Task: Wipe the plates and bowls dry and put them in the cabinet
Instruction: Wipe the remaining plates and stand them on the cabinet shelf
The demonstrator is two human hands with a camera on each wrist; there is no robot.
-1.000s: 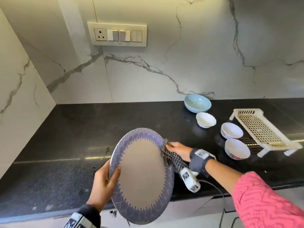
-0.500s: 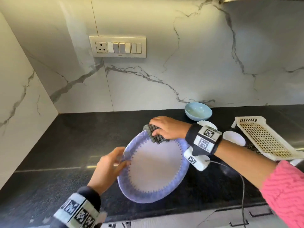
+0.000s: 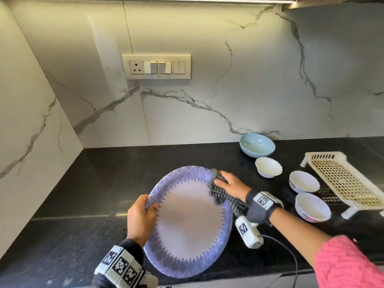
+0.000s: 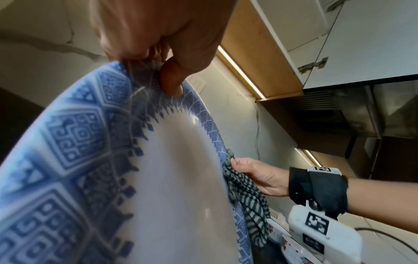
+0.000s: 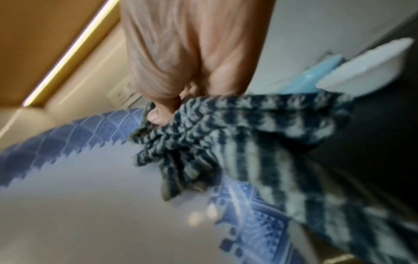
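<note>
Black stone counter (image 3: 87,183); marble wall (image 3: 207,48); switch panel (image 3: 156,66).

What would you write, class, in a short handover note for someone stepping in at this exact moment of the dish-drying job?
Left hand: grips the plate's left rim, holding it tilted above the counter.
Right hand: holds the striped cloth against the plate's upper right rim.
On the counter: blue bowl, scalloped white bowl, two flowered bowls, beside the drying rack.
Done: plate partly wiped, it seems.
Left: finish the plate, wipe four bowls, put all in the cabinet.
</note>
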